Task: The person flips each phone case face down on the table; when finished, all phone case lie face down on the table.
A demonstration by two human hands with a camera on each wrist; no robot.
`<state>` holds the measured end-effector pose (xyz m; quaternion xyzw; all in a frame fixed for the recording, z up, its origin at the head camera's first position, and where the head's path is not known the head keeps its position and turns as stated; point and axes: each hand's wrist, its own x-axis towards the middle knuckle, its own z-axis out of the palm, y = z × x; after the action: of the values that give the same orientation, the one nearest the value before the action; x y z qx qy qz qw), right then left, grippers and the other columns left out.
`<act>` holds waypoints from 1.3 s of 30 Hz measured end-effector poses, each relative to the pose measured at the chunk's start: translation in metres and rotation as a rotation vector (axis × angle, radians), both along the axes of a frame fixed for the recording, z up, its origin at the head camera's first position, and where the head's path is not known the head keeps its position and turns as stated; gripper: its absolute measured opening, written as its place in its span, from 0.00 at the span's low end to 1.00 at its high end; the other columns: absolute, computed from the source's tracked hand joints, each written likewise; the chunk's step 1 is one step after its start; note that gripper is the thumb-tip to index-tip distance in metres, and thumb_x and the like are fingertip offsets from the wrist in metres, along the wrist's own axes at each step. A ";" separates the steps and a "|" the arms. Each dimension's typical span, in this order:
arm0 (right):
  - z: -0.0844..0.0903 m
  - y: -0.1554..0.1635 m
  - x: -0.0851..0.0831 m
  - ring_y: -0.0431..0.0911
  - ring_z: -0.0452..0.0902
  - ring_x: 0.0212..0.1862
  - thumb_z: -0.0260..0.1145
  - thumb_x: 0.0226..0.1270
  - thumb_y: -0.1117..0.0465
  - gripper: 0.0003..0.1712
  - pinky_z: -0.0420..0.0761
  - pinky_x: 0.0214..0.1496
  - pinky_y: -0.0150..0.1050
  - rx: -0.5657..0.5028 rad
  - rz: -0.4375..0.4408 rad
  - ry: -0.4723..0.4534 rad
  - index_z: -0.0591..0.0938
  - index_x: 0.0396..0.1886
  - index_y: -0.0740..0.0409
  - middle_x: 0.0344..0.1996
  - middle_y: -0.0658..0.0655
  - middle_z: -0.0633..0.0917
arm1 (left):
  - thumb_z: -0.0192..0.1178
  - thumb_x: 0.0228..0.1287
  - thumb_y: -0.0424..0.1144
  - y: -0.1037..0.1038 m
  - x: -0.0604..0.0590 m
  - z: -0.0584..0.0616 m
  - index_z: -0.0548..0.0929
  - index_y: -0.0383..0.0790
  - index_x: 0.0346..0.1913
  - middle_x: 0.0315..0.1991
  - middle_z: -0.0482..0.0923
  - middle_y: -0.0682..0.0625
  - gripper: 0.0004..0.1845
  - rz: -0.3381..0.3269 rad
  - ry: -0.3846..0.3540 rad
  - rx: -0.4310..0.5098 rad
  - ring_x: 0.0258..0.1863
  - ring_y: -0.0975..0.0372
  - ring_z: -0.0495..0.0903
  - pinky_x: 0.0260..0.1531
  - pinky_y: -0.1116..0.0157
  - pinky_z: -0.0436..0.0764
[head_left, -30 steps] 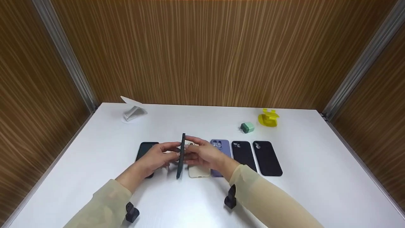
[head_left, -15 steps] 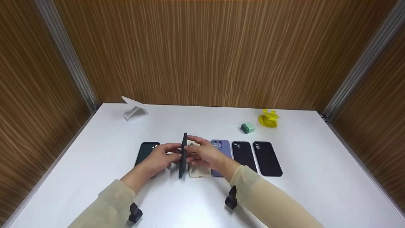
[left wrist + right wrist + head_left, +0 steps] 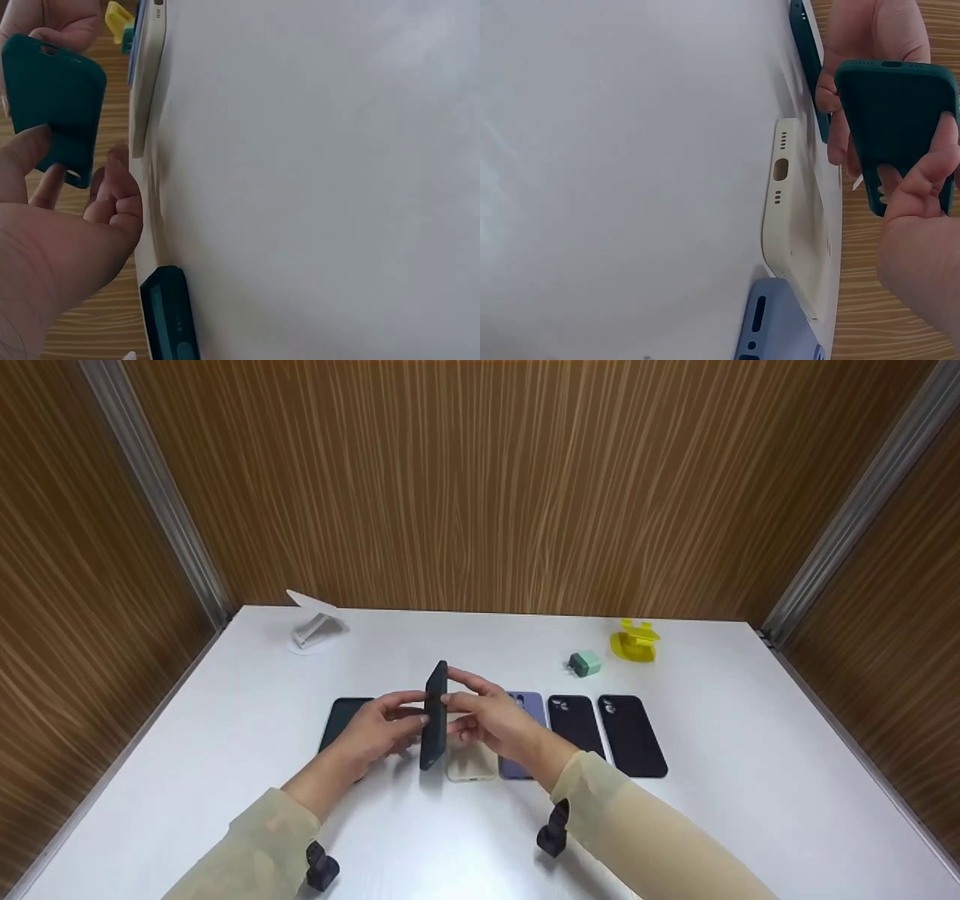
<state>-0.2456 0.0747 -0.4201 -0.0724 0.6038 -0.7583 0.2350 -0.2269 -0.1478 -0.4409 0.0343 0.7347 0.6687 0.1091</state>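
Note:
Both hands hold a dark green phone case [image 3: 435, 724] on edge above the white table. My left hand [image 3: 377, 733] grips its left side between thumb and fingers. On the opposite side my right hand [image 3: 501, 721] holds it, index finger stretched toward the far end. In the right wrist view, the hollow inside of the case [image 3: 889, 112] faces the camera. A second dark green case [image 3: 341, 721] lies partly hidden under the left hand. Below the right hand lies a cream case [image 3: 472, 766], beside a purple case [image 3: 532, 706] that the wrist partly covers.
Two black phone cases [image 3: 574, 724] [image 3: 634, 739] end the row on the right. Farther back stand a white folding stand [image 3: 321, 624] at left, and a green charger plug [image 3: 585, 663] and a yellow stand [image 3: 636, 642] at right. Wood-grain panels [image 3: 480, 487] enclose the table.
The held case has risen slightly and turned, so more of its broad side shows. My right hand has moved a little up and right with it; the left hand has shifted little.

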 end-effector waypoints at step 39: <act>-0.014 -0.012 0.002 0.44 0.87 0.28 0.68 0.74 0.70 0.35 0.71 0.23 0.32 0.268 -0.058 0.264 0.72 0.79 0.58 0.38 0.55 0.84 | 0.71 0.68 0.33 -0.027 -0.003 0.005 0.83 0.36 0.68 0.46 0.84 0.45 0.25 0.204 0.078 -0.202 0.42 0.59 0.79 0.40 0.67 0.79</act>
<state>-0.2433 0.0624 -0.4345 -0.1219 0.7269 -0.6613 0.1395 -0.2298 -0.1746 -0.4358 -0.0256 0.8015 0.5972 0.0151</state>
